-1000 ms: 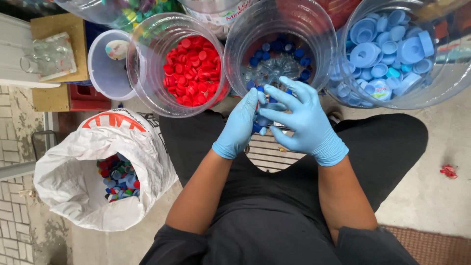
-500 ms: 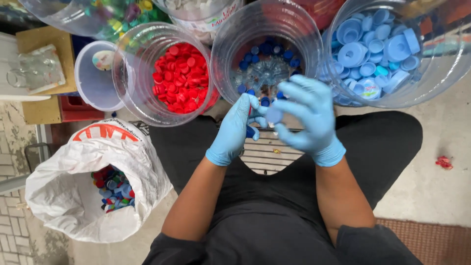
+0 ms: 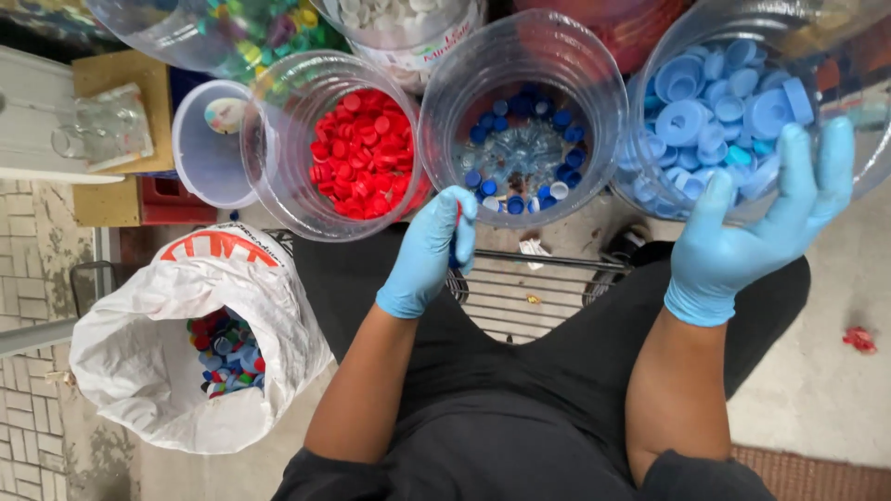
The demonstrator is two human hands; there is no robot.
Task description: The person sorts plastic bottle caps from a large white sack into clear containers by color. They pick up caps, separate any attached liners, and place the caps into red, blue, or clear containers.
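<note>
My left hand (image 3: pixel 425 252), in a blue glove, is closed around a few small bottle caps, with red and dark blue edges showing between the fingers. It hovers at the near rim of the clear jar (image 3: pixel 610 125) holding dark blue caps (image 3: pixel 509 202). My right hand (image 3: pixel 756 237), also gloved, is spread open with nothing in it, its fingers against the near wall of the jar (image 3: pixel 640 190) of light blue caps (image 3: pixel 705 107). A jar (image 3: pixel 267 158) of red caps (image 3: pixel 362 153) stands left of my left hand.
A white plastic bag (image 3: pixel 148 380) with mixed caps (image 3: pixel 225 353) sits by my left knee. A white bucket (image 3: pixel 206 153), a wooden box (image 3: pixel 116 79) and more jars (image 3: pixel 232 28) stand behind. A wire rack (image 3: pixel 534 292) lies between my legs.
My right hand has left my left hand, swung right to the light blue jar and spread open. My left hand stays closed at the dark blue jar.
</note>
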